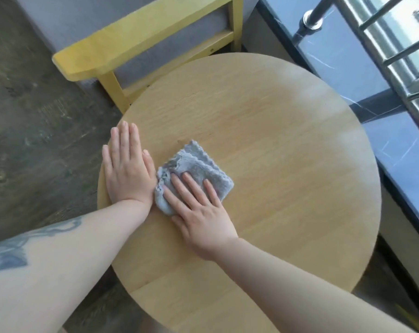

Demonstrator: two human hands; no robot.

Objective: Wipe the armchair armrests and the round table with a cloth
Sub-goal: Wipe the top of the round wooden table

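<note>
Right hand (198, 212), fingers spread, presses the folded cloth (198, 168) flat on the round table (275, 164); left hand (128, 171) rests flat, empty, beside it. Table wiping underway; whether the armrest (131, 42) is wiped cannot be judged.

Your round, pale wood desk (287, 140) carried a folded grey cloth (198, 168) left of centre, with your right hand (201, 212) flat upon it and your left hand (128, 169) flat beside it at the rim.
</note>
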